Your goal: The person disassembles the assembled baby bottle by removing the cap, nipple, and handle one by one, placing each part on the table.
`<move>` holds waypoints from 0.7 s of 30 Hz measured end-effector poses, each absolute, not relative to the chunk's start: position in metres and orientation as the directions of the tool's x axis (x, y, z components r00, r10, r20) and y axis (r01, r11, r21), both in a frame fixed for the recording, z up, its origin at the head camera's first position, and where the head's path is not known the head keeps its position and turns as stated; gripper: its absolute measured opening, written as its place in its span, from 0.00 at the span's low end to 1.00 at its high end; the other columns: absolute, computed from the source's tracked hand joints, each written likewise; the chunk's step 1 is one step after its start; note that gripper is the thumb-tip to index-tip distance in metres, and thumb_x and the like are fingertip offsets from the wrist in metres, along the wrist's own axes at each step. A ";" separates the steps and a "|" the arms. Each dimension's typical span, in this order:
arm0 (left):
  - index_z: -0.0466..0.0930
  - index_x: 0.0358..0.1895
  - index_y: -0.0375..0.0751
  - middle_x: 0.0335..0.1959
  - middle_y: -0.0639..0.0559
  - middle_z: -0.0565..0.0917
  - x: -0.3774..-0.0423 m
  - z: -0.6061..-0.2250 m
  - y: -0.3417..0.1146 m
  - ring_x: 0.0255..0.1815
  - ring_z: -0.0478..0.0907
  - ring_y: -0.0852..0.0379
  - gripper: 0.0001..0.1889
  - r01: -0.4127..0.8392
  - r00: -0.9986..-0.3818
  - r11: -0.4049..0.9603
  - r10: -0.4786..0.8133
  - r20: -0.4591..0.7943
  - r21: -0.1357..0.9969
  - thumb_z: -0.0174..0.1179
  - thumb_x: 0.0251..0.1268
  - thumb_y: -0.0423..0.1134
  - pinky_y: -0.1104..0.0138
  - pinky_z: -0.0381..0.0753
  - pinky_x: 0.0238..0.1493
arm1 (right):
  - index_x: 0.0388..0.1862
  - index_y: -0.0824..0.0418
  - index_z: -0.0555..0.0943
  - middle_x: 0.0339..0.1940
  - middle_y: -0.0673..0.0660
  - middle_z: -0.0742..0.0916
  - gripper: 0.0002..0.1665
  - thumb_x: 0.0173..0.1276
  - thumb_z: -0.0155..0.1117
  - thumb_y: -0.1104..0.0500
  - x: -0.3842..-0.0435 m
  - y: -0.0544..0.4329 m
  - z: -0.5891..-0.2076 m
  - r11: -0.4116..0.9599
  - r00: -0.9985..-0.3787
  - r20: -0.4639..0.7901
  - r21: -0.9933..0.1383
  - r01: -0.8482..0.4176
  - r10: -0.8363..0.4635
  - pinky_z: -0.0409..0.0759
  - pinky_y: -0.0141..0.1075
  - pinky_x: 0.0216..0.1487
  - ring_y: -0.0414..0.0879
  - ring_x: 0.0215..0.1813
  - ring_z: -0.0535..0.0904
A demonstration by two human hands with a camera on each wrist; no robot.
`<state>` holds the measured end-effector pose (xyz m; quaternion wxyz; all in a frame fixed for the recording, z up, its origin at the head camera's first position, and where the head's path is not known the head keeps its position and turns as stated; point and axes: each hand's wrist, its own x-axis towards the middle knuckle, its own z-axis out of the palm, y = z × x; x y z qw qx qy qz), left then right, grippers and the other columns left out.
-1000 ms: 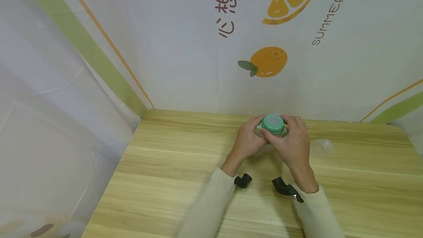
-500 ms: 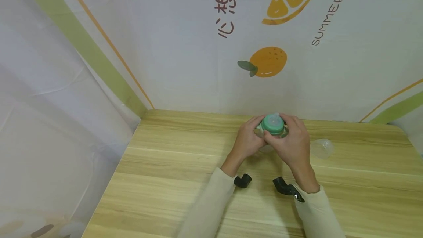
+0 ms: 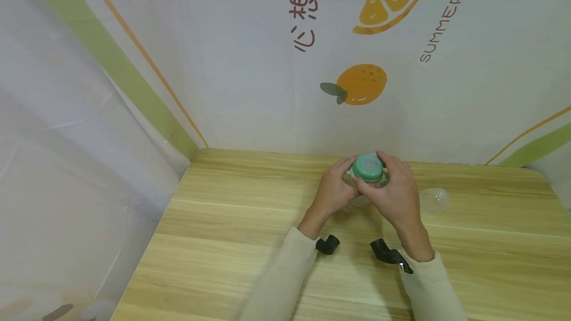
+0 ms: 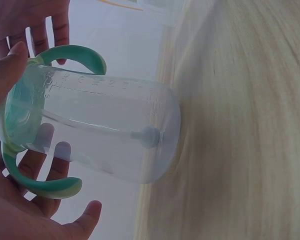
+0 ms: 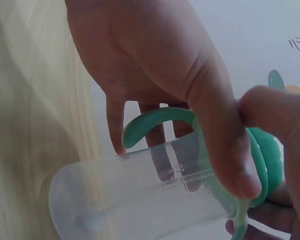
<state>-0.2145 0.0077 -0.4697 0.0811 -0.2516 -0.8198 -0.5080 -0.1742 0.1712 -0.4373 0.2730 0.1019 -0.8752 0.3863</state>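
A clear baby bottle [image 4: 110, 125] stands upright at the back of the table, with a weighted straw inside. Its green cap [image 3: 368, 168] faces up, and two curved green handles [image 4: 80, 56] flank the neck. From one side my left hand [image 3: 335, 187] holds the bottle by its neck, some fingers lying behind the handle and the clear wall. My right hand [image 3: 394, 189] grips the collar from the other side, thumb across the front and forefinger by the cap's far edge. Part of the bottle is hidden behind both hands.
A clear plastic dome cover [image 3: 436, 200] lies on the wooden table [image 3: 223, 241], right of my right hand. Close behind the bottle, a white printed curtain [image 3: 250, 88] hangs at the table's back edge. Black camera mounts [image 3: 328, 245] stick out from both sleeves.
My right hand has shifted slightly, its wrist a little to the right, while the cap leans a touch differently. The left hand keeps its hold, and the dome cover lies in place.
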 end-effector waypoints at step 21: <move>0.80 0.75 0.35 0.69 0.43 0.85 -0.216 -0.473 0.008 0.70 0.82 0.48 0.36 0.498 -0.858 0.343 0.331 0.393 0.797 0.82 0.63 0.34 0.63 0.79 0.71 | 0.60 0.76 0.81 0.50 0.71 0.84 0.38 0.60 0.85 0.52 -0.172 0.167 -0.437 0.708 -0.871 0.482 -0.648 -0.282 0.093 0.76 0.59 0.51 0.68 0.55 0.80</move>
